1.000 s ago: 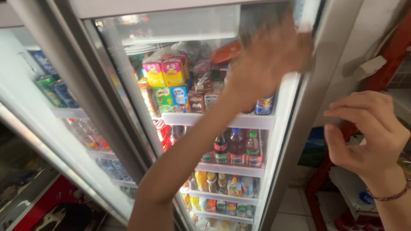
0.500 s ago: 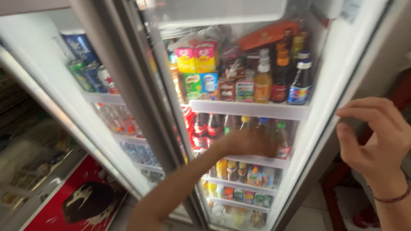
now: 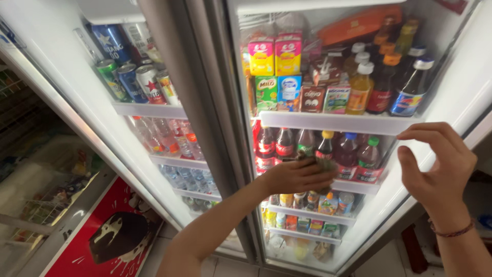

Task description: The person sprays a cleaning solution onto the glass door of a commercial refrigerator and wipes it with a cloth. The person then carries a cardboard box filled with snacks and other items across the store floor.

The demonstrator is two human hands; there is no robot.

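At the far left a chest freezer (image 3: 36, 205) stands low, its red front panel (image 3: 110, 233) carrying a dark ice-cream picture. Beside it rises the glass-fronted drinks fridge (image 3: 205, 128). Behind its left door, the top shelf holds a cluster of cans (image 3: 136, 77) in blue, green, red and white; the shelf below carries clear bottles with pink drink (image 3: 166, 136), and lower still sit small water bottles (image 3: 187, 179).

Right of the grey centre post, the upper shelf holds pink-and-yellow drink cartons (image 3: 274, 55) stacked on a green carton (image 3: 266, 93) and a blue-and-white one (image 3: 289, 92), then brown cartons (image 3: 312, 97), an orange juice bottle (image 3: 360, 90) with a white cap, and dark bottles (image 3: 405, 87) with red and blue labels. An orange flat package (image 3: 359, 23) lies on top.

On the next shelf stand red-labelled cola bottles (image 3: 274, 146) and dark juice bottles (image 3: 359, 159) with yellow, blue and green caps. Here the left hand (image 3: 297, 177) lies flat against the glass, fingers pressed together over a dark crumpled cloth (image 3: 323, 165), which sits on the pane in front of the cola and juice bottles. Small jars and cans (image 3: 318, 202) fill the shelves beneath.

The right hand (image 3: 438, 169), with a beaded bracelet (image 3: 451, 231) at the wrist, curls loosely at the door's white edge (image 3: 451, 110), fingers bent and slightly apart, thumb raised; whether they touch the frame I cannot tell.
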